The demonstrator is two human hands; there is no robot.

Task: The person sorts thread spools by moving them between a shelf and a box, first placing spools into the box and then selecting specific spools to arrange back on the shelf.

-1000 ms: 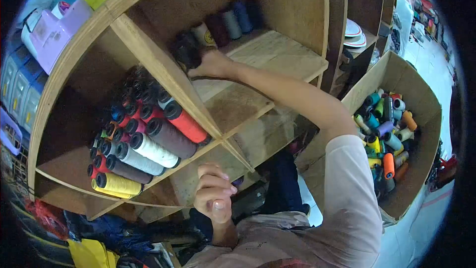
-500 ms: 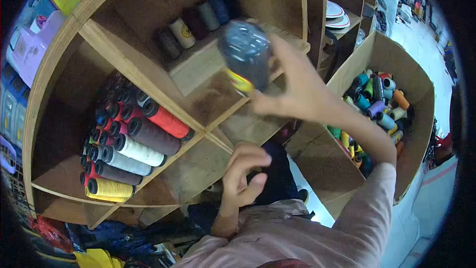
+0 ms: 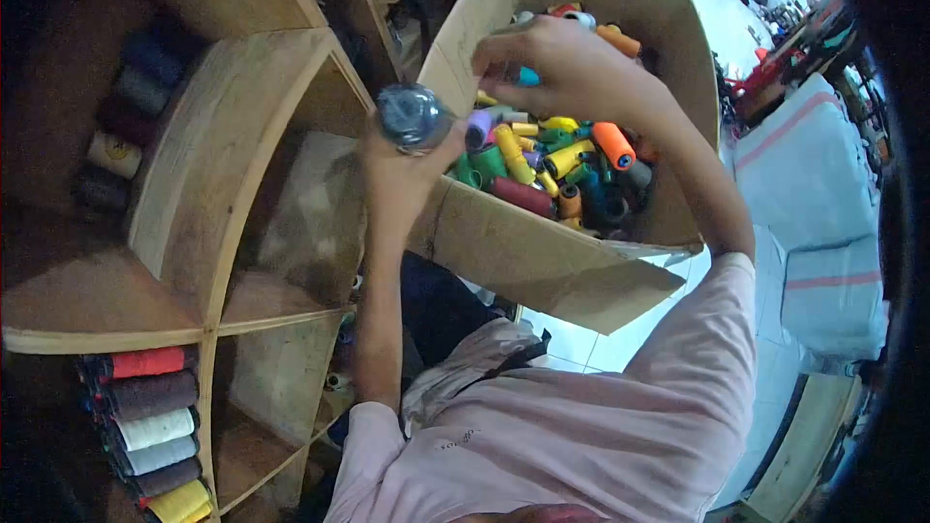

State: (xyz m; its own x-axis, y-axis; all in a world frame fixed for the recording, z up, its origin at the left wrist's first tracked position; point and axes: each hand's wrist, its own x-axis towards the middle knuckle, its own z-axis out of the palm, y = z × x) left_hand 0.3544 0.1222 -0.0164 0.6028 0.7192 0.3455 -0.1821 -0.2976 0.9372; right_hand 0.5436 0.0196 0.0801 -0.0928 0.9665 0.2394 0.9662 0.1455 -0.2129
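My left hand (image 3: 402, 179) is closed round a dark thread spool (image 3: 412, 118) in shiny clear wrapping, held upright near the carton's left edge. My right hand (image 3: 557, 63) hangs over the open cardboard carton (image 3: 542, 237), its fingers curved and apart above the loose spools; motion blurs them a little. Beneath it in the carton lie mixed thread spools, among them an orange spool (image 3: 612, 143), a yellow spool (image 3: 513, 153), a dark red spool (image 3: 523, 196) and a purple spool (image 3: 479, 129).
A curved wooden shelf (image 3: 247, 184) stands at the left. One compartment holds a row of dark spools with a cream spool (image 3: 114, 153); a lower one holds stacked spools, including a white spool (image 3: 160, 428). White wrapped bundles (image 3: 809, 174) lie at the right.
The wrapped dark spool has passed from my right hand to my left. My right hand has moved over the carton, and the view has turned right, towards it.
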